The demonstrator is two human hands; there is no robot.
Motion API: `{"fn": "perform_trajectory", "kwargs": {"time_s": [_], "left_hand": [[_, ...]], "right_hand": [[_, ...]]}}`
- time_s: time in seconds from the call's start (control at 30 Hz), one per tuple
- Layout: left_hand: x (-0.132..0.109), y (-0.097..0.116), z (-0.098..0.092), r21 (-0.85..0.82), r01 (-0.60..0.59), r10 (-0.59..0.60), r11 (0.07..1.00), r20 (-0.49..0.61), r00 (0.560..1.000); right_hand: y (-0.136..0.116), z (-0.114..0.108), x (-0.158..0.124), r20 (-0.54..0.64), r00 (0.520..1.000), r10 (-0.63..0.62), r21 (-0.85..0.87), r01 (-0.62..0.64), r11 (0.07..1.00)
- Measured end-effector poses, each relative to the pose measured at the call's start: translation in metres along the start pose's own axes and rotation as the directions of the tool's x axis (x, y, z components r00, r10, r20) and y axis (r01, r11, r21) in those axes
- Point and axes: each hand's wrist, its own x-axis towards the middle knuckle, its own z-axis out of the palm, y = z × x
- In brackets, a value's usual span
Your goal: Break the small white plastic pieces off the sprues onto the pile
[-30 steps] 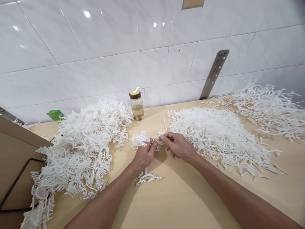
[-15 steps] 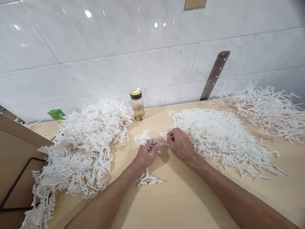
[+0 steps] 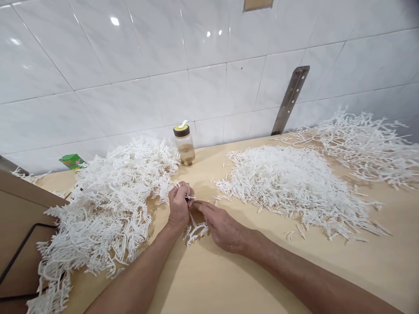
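White sprig, thin and branching, is pinched in the left hand over a smooth, pale tabletop, head view, between a tangled heap of branching strands and a flatter heap of short, needle-like pieces. Markings on a green box are too small to read. The right hand angles inward, fingers extended; whether it grips anything cannot be told.
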Motion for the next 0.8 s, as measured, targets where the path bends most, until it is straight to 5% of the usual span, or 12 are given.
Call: {"fn": "perform_trajectory", "kwargs": {"time_s": [0.07,0.2,0.3,0.4,0.47,0.63,0.8], "left_hand": [[-0.001,-0.001,0.002,0.034,0.016,-0.018,0.999,0.054,0.998],[-0.007,-0.004,0.007,0.215,0.013,-0.075,0.977,0.281,0.957],[-0.014,-0.005,0.009,0.434,-0.197,-0.047,0.879,0.491,0.87],[-0.021,-0.004,0.011,0.556,-0.476,0.062,0.681,0.604,0.794],[-0.024,-0.003,0.012,0.604,-0.55,0.077,0.577,0.63,0.773],[-0.026,0.002,0.012,0.7,-0.558,-0.022,0.446,0.632,0.775],[-0.029,0.003,0.013,0.726,-0.556,-0.076,0.405,0.633,0.771]], "right_hand": [[0.014,-0.001,-0.001,-0.01,0.999,0.051,-0.08,-0.052,0.995],[0.037,-0.018,-0.002,-0.385,0.903,0.189,-0.254,-0.301,0.919],[0.029,-0.03,0.002,-0.502,0.847,0.176,-0.142,-0.282,0.949],[0.01,-0.035,0.007,-0.456,0.826,0.331,0.146,-0.298,0.943],[-0.001,-0.038,0.009,-0.383,0.815,0.434,0.28,-0.346,0.896],[-0.015,-0.052,0.009,-0.204,0.855,0.477,0.328,-0.4,0.856],[-0.008,-0.057,0.007,-0.173,0.868,0.465,0.267,-0.413,0.87]]}}
